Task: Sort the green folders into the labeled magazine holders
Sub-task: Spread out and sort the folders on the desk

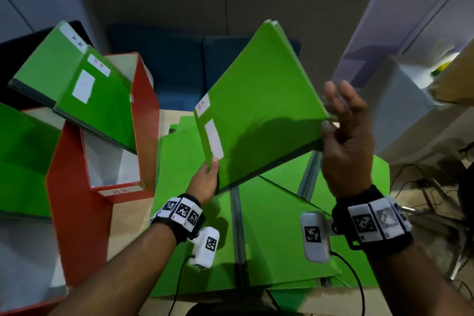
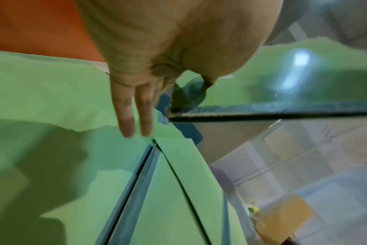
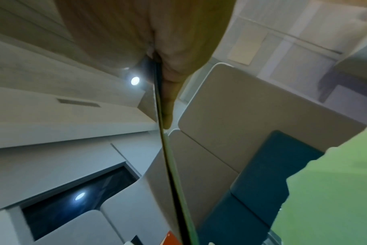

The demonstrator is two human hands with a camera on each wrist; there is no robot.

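I hold a green folder with a red "HR" label tilted up over the table. My left hand pinches its lower left corner, thumb on the front. My right hand pinches the right corner, fingers straight behind it. In the left wrist view the left hand nips the folder, two fingers hanging straight. The right wrist view has the folder's edge running out of my right hand. The red holder marked "HR" stands to the left, with two HR folders leaning in it.
A pile of green folders lies spread on the table under my hands. A second red holder at the near left has a green folder in it. A blue sofa stands behind, a cardboard box and cables at right.
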